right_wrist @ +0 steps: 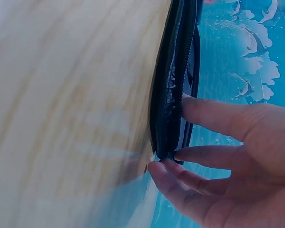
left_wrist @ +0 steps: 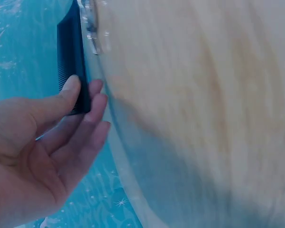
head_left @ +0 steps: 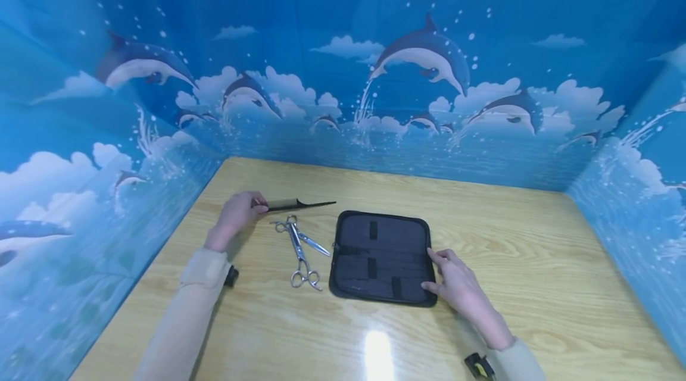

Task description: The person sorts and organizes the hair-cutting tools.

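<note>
My left hand (head_left: 240,214) pinches the wide end of a black rat-tail comb (head_left: 286,205) between thumb and fingers; the thin tail points right. The left wrist view shows the thumb on the teeth of the comb (left_wrist: 72,47). My right hand (head_left: 461,283) holds the right edge of a black zippered case (head_left: 386,256), which lies unfolded. In the right wrist view, the thumb lies over the zipper edge of the case (right_wrist: 173,90), while the other fingers sit at its lower corner. Elastic loops and pockets show inside.
Between the comb and the case, two pairs of silver hairdressing scissors (head_left: 297,244) lie crossed on the wooden table (head_left: 536,262). A blue dolphin-print backdrop (head_left: 343,59) rises behind the table and along both sides.
</note>
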The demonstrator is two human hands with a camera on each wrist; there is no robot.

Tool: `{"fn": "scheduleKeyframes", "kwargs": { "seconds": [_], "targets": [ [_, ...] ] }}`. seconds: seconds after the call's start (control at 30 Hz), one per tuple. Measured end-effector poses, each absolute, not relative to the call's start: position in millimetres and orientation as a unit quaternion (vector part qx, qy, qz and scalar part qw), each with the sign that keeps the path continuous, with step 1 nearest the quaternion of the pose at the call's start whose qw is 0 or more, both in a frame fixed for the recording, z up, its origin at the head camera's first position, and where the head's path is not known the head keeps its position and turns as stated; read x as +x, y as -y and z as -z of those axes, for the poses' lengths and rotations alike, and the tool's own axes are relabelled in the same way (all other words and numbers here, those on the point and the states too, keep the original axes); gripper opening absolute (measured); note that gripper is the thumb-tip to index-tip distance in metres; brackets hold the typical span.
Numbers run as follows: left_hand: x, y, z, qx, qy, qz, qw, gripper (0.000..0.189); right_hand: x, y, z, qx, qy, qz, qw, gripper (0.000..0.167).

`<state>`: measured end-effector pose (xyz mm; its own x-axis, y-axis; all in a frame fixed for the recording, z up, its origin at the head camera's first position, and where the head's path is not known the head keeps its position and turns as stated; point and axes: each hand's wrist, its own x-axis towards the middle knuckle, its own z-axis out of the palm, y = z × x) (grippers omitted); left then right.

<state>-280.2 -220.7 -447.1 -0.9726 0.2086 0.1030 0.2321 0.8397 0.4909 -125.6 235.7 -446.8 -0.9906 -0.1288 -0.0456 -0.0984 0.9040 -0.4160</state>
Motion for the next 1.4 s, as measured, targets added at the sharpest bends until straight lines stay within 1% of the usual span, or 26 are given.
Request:
{"fn": "scheduleKeyframes", "kwargs": {
  "seconds": [0.13, 0.23, 0.3, 0.4, 0.47, 0.63, 0.73, 0.8, 0.9, 1.13, 1.3, 1.4],
  "targets": [
    [-274.9, 215.7, 440.5, -0.104, 0.947, 0.297, 0.063, 0.014, -127.0, -236.2, 446.5, -0.057, -0.976, 0.208, 0.038, 0.071],
    [-269.3, 206.8, 432.5, -0.101, 0.932, 0.340, 0.075, 0.017, -128.5, -238.2, 445.2, -0.060, -0.977, 0.202, 0.031, 0.068],
    [-264.9, 198.3, 426.2, -0.107, 0.918, 0.378, 0.057, 0.019, -130.1, -239.9, 443.0, -0.064, -0.977, 0.202, 0.019, 0.065],
    [-259.2, 183.9, 418.4, -0.126, 0.896, 0.426, 0.009, 0.020, -133.6, -240.0, 436.8, -0.074, -0.974, 0.213, -0.014, 0.062],
    [-255.4, 174.1, 414.6, -0.146, 0.889, 0.433, -0.016, 0.019, -136.6, -236.0, 429.9, -0.083, -0.972, 0.214, -0.043, 0.059],
    [-244.5, 146.5, 406.1, -0.209, 0.887, 0.408, -0.049, 0.013, -144.6, -212.7, 407.0, -0.108, -0.964, 0.213, -0.115, 0.054],
    [-237.0, 129.1, 401.0, -0.233, 0.877, 0.411, -0.089, 0.011, -148.4, -195.2, 396.8, -0.130, -0.956, 0.229, -0.127, 0.051],
    [-232.2, 118.5, 397.6, -0.244, 0.872, 0.408, -0.117, 0.012, -150.5, -183.6, 392.8, -0.149, -0.952, 0.240, -0.121, 0.049],
    [-225.5, 103.5, 392.7, -0.268, 0.874, 0.382, -0.135, 0.012, -153.5, -167.6, 389.5, -0.179, -0.946, 0.253, -0.098, 0.044],
    [-212.8, 76.8, 380.0, -0.354, 0.873, 0.313, -0.122, 0.011, -158.7, -144.4, 383.4, -0.205, -0.933, 0.294, -0.028, 0.031],
    [-206.9, 68.7, 375.1, -0.373, 0.872, 0.288, -0.130, 0.007, -154.3, -142.7, 382.0, -0.205, -0.932, 0.299, 0.017, 0.028],
    [-205.5, 65.6, 374.0, -0.374, 0.873, 0.283, -0.134, 0.005, -151.7, -143.4, 382.8, -0.204, -0.934, 0.293, 0.025, 0.026]
  ]
}}
